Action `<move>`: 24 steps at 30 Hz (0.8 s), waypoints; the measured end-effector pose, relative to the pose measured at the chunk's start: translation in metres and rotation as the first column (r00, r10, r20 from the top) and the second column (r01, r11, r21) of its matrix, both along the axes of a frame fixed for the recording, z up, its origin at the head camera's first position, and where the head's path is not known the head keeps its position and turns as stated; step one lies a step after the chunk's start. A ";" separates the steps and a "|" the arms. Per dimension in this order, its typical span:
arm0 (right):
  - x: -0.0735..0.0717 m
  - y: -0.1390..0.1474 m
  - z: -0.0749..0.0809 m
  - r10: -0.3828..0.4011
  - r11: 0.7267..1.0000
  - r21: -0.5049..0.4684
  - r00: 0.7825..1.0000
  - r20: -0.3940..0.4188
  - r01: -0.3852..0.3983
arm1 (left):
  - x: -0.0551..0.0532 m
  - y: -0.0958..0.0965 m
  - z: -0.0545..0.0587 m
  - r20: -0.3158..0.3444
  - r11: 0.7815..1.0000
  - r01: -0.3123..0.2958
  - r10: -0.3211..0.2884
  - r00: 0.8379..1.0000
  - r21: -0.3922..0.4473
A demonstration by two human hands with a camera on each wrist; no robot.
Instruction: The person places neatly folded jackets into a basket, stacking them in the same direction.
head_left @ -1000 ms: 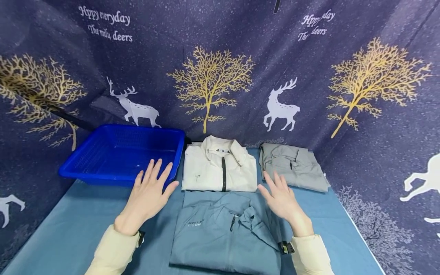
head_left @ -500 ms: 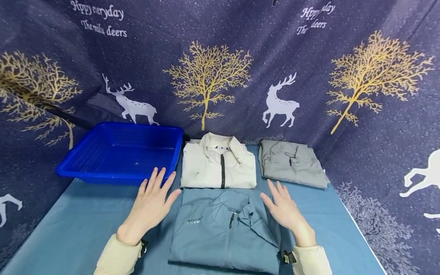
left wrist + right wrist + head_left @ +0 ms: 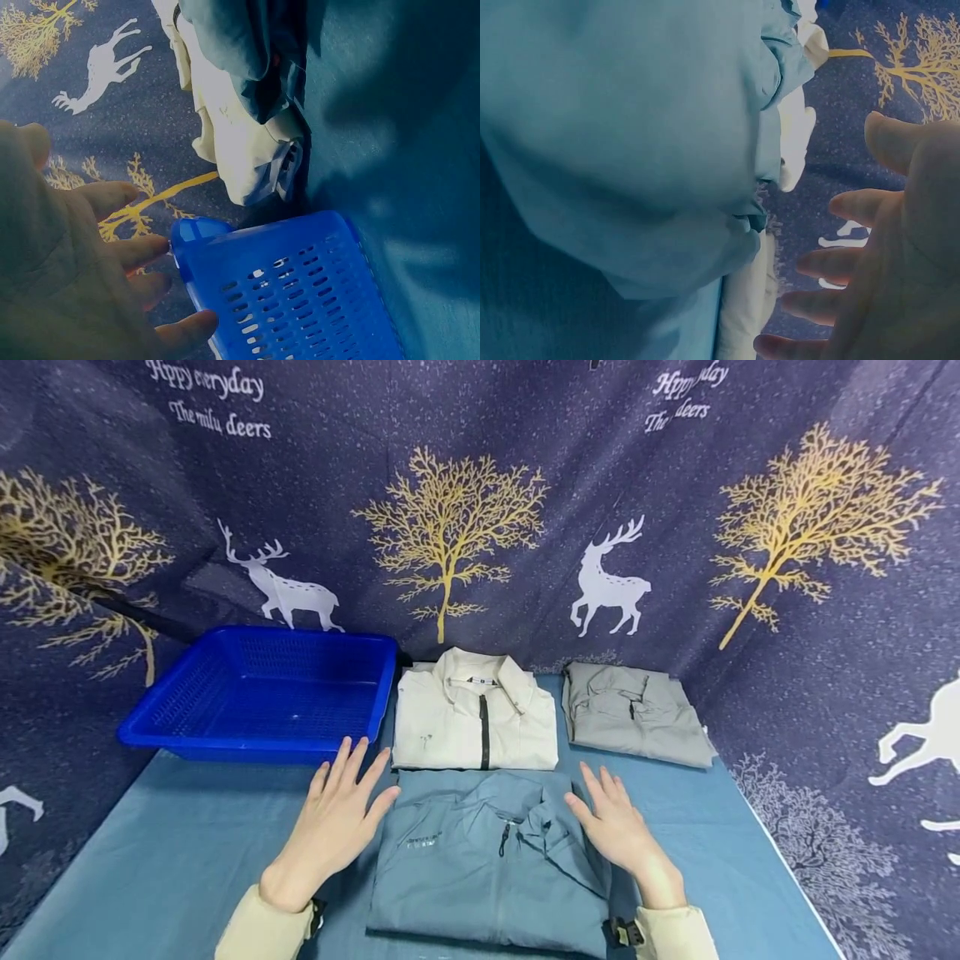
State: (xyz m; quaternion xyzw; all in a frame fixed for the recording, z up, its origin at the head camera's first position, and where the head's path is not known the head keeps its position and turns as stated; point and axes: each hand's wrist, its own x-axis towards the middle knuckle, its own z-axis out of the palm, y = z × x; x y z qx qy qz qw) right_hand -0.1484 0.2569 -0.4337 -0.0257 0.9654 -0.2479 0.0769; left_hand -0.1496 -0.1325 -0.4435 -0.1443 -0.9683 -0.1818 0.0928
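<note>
Nearest to me lies a folded blue-grey jacket [image 3: 480,877] with a short dark zipper pull at its collar. My left hand [image 3: 337,827] hovers over its left side with fingers spread, holding nothing. On the other side my right hand [image 3: 618,831] is likewise spread and holds nothing, above the jacket's right edge. Behind it lies a folded white jacket [image 3: 450,727] with a black zipper. A folded grey garment [image 3: 637,714] is at the back right. In the left wrist view, fingers [image 3: 187,330] overlap the rim of the blue basket [image 3: 300,292].
The blue plastic basket [image 3: 367,727], with slotted walls, stands at the back left of the table and nothing shows inside it. A blue cloth covers the table [image 3: 180,852]. A dark curtain [image 3: 495,418] printed with trees and deer hangs right behind and at both sides.
Both hands have drawn back slightly toward me, the left also a little to the right, fingers still spread. The garments and basket have stayed in place while the head view shifted slightly.
</note>
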 end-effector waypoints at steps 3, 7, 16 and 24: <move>0.000 0.001 0.000 -0.003 1.000 0.004 1.000 -0.001 0.003 | 0.003 0.002 -0.001 0.001 1.000 0.001 -0.001 1.000 -0.002; 0.001 0.001 -0.003 -0.011 1.000 0.007 1.000 0.010 0.011 | 0.006 0.005 -0.003 0.020 1.000 0.007 -0.007 1.000 0.003; 0.004 0.001 -0.011 -0.028 1.000 -0.003 0.999 0.020 0.028 | 0.009 0.010 -0.005 0.039 1.000 0.030 -0.030 0.999 0.002; 0.010 0.001 -0.020 -0.038 0.999 -0.011 0.999 0.018 0.038 | 0.013 0.017 -0.018 0.078 0.998 0.056 -0.058 0.995 0.039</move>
